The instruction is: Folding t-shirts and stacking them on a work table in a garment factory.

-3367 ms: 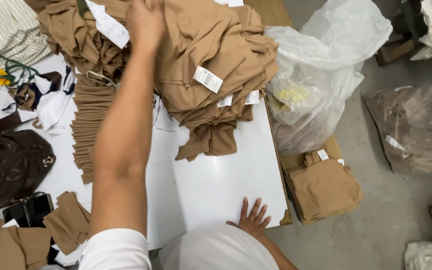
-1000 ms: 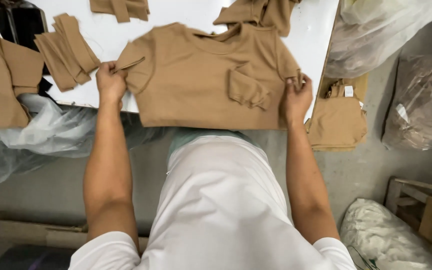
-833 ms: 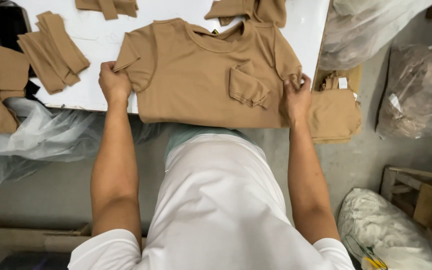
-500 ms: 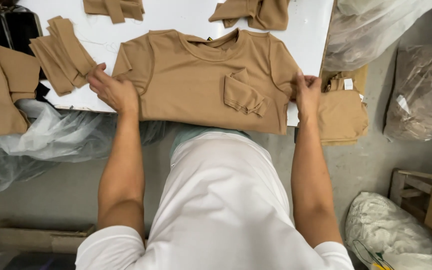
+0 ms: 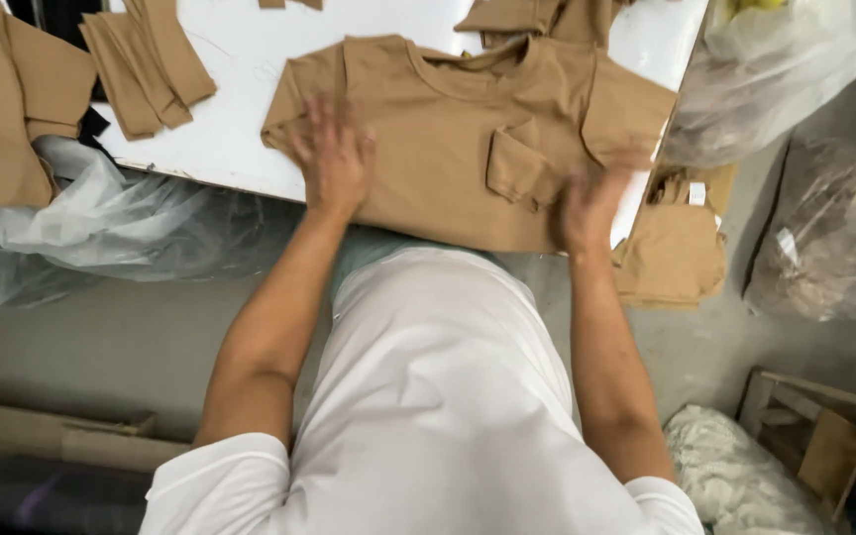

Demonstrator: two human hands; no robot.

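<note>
A tan short-sleeved shirt (image 5: 448, 139) lies flat on the white table (image 5: 250, 59), its hem at the near edge. A small folded flap of cloth sits on its right half. My left hand (image 5: 331, 154) rests open and flat on the shirt's left side, blurred by motion. My right hand (image 5: 591, 203) is open with spread fingers at the shirt's lower right corner, also blurred, holding nothing.
Folded tan cloth strips (image 5: 146, 59) lie at the table's left. More tan garments (image 5: 537, 15) are at the far edge. Clear plastic bags (image 5: 101, 228) hang at the left; another bag (image 5: 775, 69) is at the right. A stack of tan garments (image 5: 676, 248) sits on the floor.
My hands let go of the shirt's sleeves and side edges and moved inward onto the cloth, both now open and flat. The shirt lies smoother on the table.
</note>
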